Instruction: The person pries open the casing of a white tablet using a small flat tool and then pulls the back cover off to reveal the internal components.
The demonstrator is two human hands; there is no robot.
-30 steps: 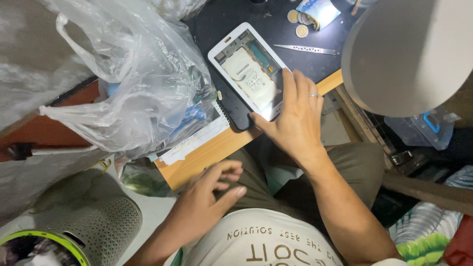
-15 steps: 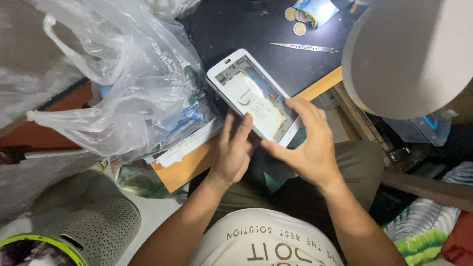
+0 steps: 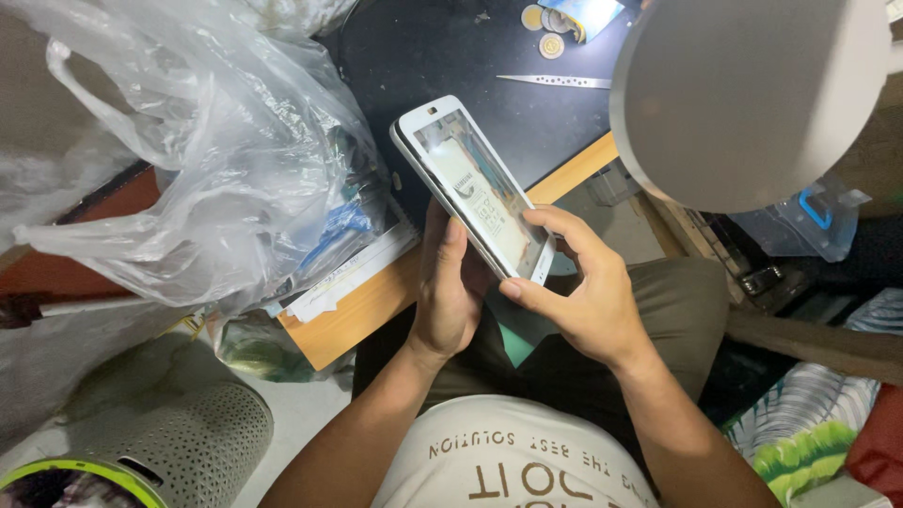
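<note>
A white-framed phone (image 3: 473,193) with its back removed shows a battery and inner parts. Both hands hold it above my lap, near the edge of a black-topped desk (image 3: 451,66). My left hand (image 3: 450,292) cups it from below on the left side, thumb along its edge. My right hand (image 3: 583,287) grips the lower right corner with thumb and fingers. The phone is tilted, its top end pointing up and left over the desk.
A large clear plastic bag (image 3: 207,160) full of items fills the left. Metal tweezers (image 3: 555,82), coins (image 3: 544,28) and a small blue packet (image 3: 583,14) lie on the desk. A round grey lamp head (image 3: 762,94) hangs at upper right. A perforated grey bin (image 3: 160,433) stands lower left.
My left hand rose from my lap and took hold of the phone. Both hands have lifted the phone off the desk and drawn it toward me.
</note>
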